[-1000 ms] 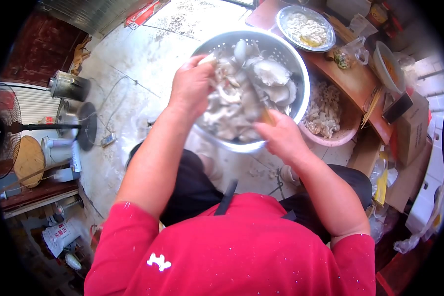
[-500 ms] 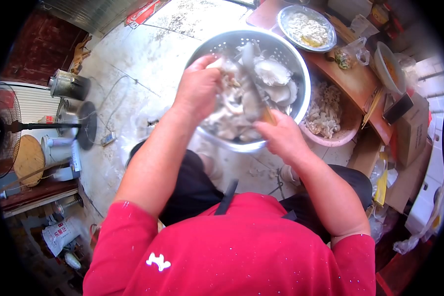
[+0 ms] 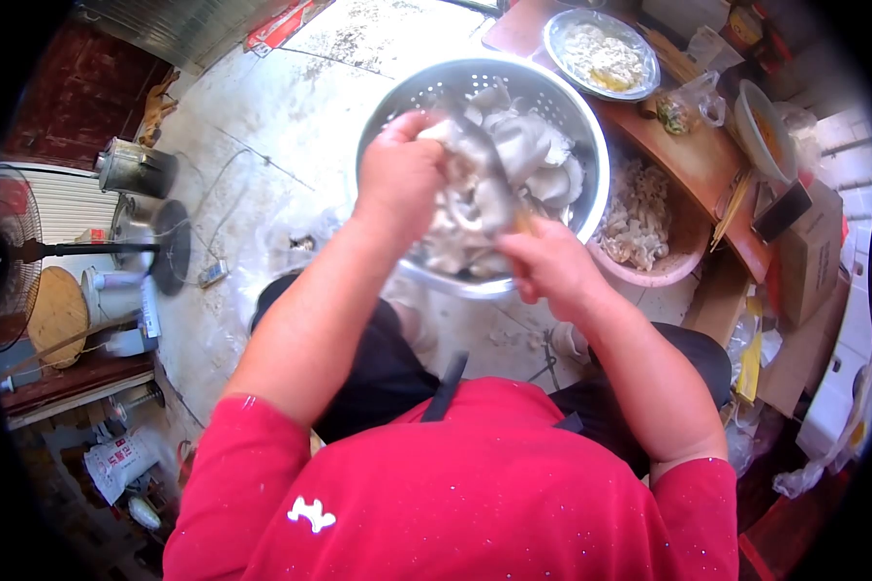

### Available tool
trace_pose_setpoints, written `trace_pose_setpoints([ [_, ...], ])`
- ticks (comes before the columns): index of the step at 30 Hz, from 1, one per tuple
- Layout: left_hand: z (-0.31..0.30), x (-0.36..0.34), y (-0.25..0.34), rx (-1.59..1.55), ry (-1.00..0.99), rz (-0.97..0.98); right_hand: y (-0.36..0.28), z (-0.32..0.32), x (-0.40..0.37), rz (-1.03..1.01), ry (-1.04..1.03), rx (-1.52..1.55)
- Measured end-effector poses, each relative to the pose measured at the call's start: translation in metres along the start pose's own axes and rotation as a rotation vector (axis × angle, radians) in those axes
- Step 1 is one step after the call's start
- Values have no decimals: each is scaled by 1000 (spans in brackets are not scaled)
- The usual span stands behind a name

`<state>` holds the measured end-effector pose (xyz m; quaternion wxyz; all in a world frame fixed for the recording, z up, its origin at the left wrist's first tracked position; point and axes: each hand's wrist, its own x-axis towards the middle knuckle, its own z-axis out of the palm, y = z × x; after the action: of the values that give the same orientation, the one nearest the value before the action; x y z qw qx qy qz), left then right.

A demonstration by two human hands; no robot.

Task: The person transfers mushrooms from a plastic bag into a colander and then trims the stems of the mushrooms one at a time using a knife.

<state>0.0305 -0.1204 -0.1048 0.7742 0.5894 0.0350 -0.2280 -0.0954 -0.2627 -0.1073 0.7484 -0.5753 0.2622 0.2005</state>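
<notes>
1. Head view, the only one: grips a clump of mushrooms (image 3: 460, 208) in the left hand (image 3: 397, 174), fingers curled tight round its left side, just above the near-left part of the colander (image 3: 426, 82).
2. Grips a knife (image 3: 524, 224) in the right hand (image 3: 550, 266), fist closed round the wooden handle, over the colander's near rim.
3. Points the blade away from the body, from the colander's near rim toward its far wall, slanting left, along the right side of the clump.
4. Sets the clump between both hands: touching the left-hand fingers on their right side, and just beyond the right-hand fingers, toward the colander's centre.
5. Has the left hand nearer, in full contact with the clump; meets it from the right only through the blade, as far as the blur allows telling.
6. Shows loose mushrooms (image 3: 543, 155) in the colander's far-right half, and a pink basin (image 3: 669, 276) with torn pieces just outside the colander's right rim.
</notes>
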Motion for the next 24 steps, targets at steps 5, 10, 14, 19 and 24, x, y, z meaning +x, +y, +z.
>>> trace_pose_setpoints([
  [5, -5, 5, 0, -46, 107, 73, 6, 4, -4, 34, -27, -6],
  [10, -7, 8, -3, 42, 172, 177, 7, 5, -3, 37, -50, -21],
  [14, -7, 8, -1, 22, 212, 241, 10, 6, -5, 85, -98, -43],
  [19, -7, 7, 2, 78, 221, 343, 11, 6, -12, 159, -184, 130],
  [24, -8, 6, -6, 275, 167, 389, 9, 1, -14, 226, -236, 334],
])
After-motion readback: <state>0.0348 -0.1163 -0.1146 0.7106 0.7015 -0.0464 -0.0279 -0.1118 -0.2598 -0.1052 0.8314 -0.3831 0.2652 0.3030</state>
